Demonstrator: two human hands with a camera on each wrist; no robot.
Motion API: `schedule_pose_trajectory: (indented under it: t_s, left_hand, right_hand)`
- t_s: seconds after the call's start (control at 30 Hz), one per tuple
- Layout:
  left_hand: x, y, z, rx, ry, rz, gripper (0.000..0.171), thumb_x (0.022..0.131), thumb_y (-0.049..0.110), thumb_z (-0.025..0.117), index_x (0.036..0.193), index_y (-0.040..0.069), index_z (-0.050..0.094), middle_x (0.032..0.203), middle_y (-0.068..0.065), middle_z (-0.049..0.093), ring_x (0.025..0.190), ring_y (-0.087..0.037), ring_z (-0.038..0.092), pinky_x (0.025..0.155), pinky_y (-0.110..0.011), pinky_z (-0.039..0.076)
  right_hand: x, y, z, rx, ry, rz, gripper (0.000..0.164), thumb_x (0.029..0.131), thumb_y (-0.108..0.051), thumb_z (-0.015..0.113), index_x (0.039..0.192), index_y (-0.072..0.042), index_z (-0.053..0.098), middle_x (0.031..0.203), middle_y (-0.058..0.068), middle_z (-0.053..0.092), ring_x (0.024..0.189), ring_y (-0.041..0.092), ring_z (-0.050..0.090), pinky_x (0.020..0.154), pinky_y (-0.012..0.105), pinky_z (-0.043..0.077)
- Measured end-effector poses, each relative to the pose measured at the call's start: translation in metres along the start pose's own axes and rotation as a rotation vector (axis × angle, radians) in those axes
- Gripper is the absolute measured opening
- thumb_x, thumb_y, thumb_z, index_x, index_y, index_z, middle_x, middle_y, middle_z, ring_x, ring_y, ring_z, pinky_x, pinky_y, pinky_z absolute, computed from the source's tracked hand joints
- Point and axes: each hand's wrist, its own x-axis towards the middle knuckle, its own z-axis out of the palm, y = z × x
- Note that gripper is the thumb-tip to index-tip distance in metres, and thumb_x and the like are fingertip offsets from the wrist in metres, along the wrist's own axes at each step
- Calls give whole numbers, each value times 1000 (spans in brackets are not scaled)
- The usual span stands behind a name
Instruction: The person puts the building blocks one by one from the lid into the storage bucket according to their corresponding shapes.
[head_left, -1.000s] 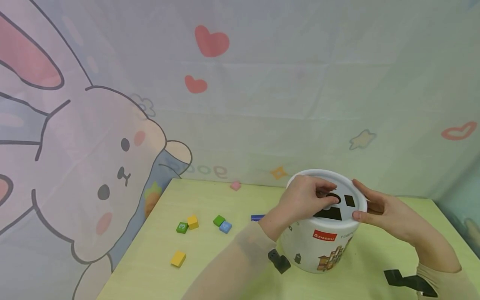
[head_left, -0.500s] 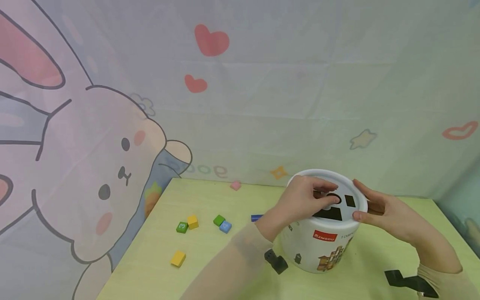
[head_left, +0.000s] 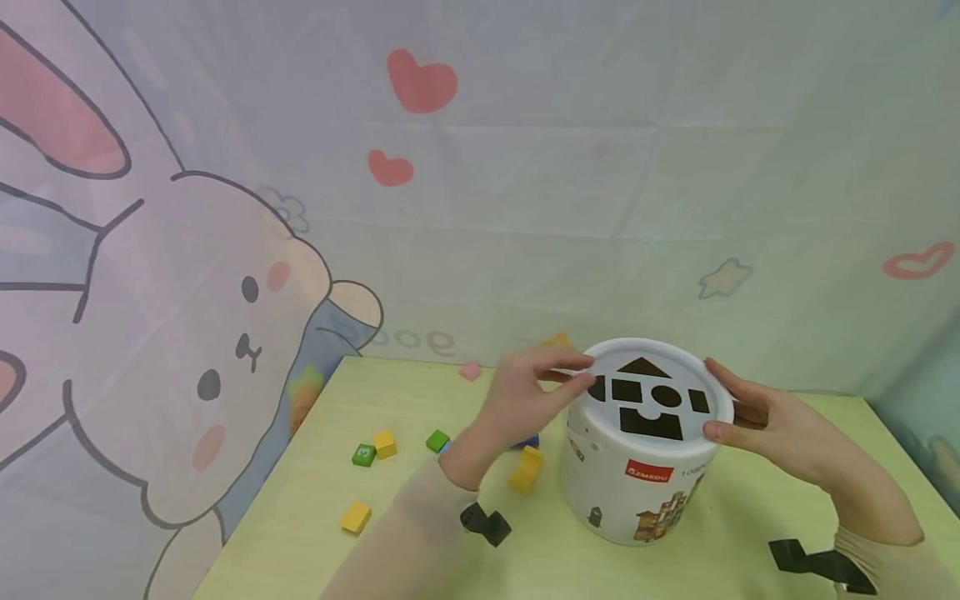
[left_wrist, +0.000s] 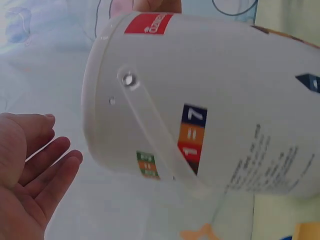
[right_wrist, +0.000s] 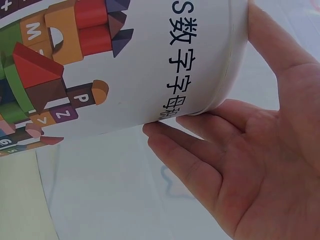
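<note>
A white bucket [head_left: 637,492] with a printed side stands upright on the table, its white lid [head_left: 600,417] cut with several shaped holes. My left hand [head_left: 525,392] hovers just left of the lid, apart from it in the left wrist view, fingers relaxed and holding nothing. My right hand [head_left: 787,429] rests against the bucket's right rim, thumb at the near side and index finger at the far side. In the right wrist view the other fingers [right_wrist: 185,160] lie nearly straight, tips touching the wall.
On the pale green table [head_left: 285,533] left of the bucket lie green blocks [head_left: 364,455], yellow blocks [head_left: 357,517] and a dark blue block [head_left: 527,442]. A yellow shape [head_left: 527,471] lies close to the bucket. Behind hangs a printed cloth [head_left: 525,208].
My left hand has left the lid's holes and moved left, uncovering them and the yellow shape beside the bucket. My right hand and the bucket have stayed put.
</note>
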Motion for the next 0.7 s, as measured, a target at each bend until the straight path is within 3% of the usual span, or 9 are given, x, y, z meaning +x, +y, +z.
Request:
schedule_pose_trajectory:
  t_s: [0.1,0.2,0.37,0.57,0.7]
  left_hand:
    - [-10,-14,-22,41,61,-19,20,97,9,81,117,3,81,112,-10,80,101,-20,78,86,-29,63]
    - [-20,-26,-44,91,79,-61,21,98,12,81,119,8,82,113,-7,80,103,-18,77,87,-32,63]
    - [-42,-43,-72,154,71,-150,22,99,17,80,121,12,82,116,-4,80,106,-17,75,89,-35,63]
    - [-74,-63,-95,214,21,-290,20,99,17,80,119,10,83,116,-3,79,105,-19,76,88,-32,63]
    - [-96,-75,-112,276,6,-337,19,99,16,80,117,11,83,113,-1,80,100,-19,75,86,-29,62]
  right_hand:
    - [0,-1,0,5,-3,-2,91,103,-24,76,172,-10,18,150,27,58,119,-6,60,91,20,55]
    - [0,-1,1,13,-7,-1,91,103,-23,76,172,-10,18,150,27,57,119,-7,60,91,20,55]
    - [-1,1,0,24,-11,0,91,104,-23,75,172,-10,17,150,27,57,120,-7,60,92,20,55]
    - [-1,2,0,19,-10,13,91,103,-23,75,172,-9,17,149,28,58,118,-7,61,90,20,56]
    - [1,3,1,11,-11,5,90,104,-23,75,172,-9,17,149,27,58,119,-7,60,90,21,56]
